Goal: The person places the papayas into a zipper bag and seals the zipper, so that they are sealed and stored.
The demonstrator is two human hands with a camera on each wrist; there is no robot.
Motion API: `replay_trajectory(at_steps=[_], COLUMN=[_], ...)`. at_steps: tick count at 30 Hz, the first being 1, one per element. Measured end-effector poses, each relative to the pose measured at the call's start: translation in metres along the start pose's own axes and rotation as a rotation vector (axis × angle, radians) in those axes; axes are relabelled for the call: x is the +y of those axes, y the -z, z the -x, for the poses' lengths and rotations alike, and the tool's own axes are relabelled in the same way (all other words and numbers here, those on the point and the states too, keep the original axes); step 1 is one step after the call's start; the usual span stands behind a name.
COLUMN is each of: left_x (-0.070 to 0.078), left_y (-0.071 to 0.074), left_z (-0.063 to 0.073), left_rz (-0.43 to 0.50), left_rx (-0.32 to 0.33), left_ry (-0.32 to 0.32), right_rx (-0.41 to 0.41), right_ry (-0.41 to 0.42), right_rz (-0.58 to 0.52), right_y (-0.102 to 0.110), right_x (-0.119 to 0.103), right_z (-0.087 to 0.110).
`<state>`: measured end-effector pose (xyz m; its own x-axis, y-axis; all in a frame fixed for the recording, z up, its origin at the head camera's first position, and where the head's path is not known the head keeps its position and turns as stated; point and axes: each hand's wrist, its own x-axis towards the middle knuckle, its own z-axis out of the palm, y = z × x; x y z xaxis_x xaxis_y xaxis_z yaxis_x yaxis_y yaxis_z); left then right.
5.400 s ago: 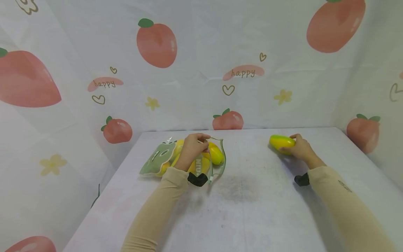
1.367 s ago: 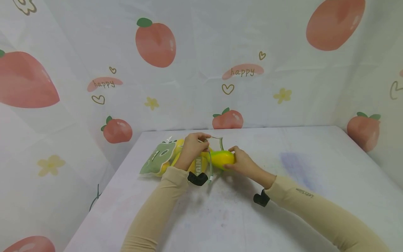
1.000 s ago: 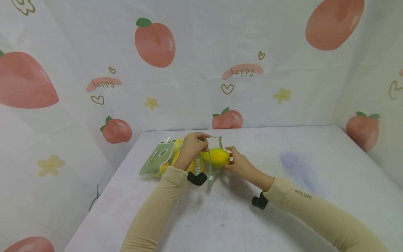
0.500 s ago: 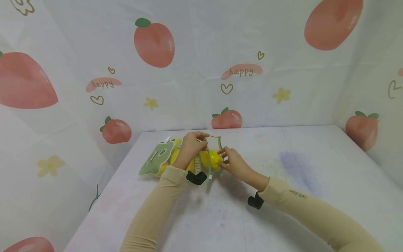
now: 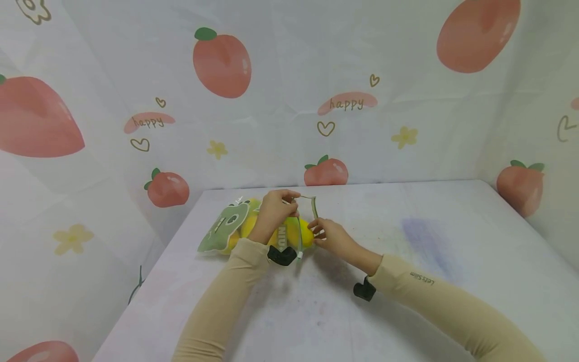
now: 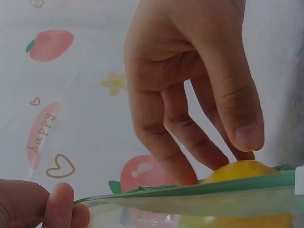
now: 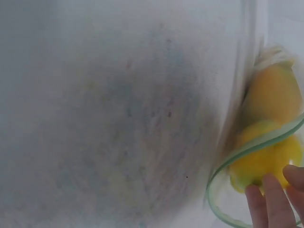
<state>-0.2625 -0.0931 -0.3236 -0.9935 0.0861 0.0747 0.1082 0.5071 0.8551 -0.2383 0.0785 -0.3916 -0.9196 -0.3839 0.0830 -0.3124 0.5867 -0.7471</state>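
A clear zip bag [image 5: 214,239] with a green animal print lies on its side at the table's left, holding several yellow fruits. My left hand [image 5: 275,211] pinches the upper edge of its mouth, which gapes to the right. Just inside the mouth sits a smooth yellow fruit [image 5: 307,235], mango-like; its exact kind is unclear. My right hand [image 5: 335,238] is at the opening, fingers loosely bent. In the left wrist view, the right fingertips reach the green rim [image 6: 237,190] beside the fruit's top [image 6: 242,170]. The right wrist view has the fingers [image 7: 277,202] against or very near the fruit [image 7: 259,164].
White table [image 5: 384,311] with faint stains; a patterned cloth wall [image 5: 280,136] rises behind it. A white zip slider [image 5: 300,255] hangs on the bag's lower edge. A dark cord [image 5: 136,285] shows at the table's left edge.
My right hand brought the yellow-green fruit from the table's right side leftward into the bag's mouth, and its fingers have loosened from it. The left hand keeps its pinch on the bag.
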Motion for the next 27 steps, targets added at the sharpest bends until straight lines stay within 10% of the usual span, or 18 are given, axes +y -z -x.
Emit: replay_trajectory(at_steps=[27], left_x=[0.0025], left_y=[-0.0005], left_z=[0.0033], left_rz=[0.001], left_rx=[0.000], left_ry=[0.022], right_rx=[-0.055], right_ry=[-0.013], right_rz=[0.009], right_y=[0.0060], right_x=[-0.0018], right_z=[0.0045])
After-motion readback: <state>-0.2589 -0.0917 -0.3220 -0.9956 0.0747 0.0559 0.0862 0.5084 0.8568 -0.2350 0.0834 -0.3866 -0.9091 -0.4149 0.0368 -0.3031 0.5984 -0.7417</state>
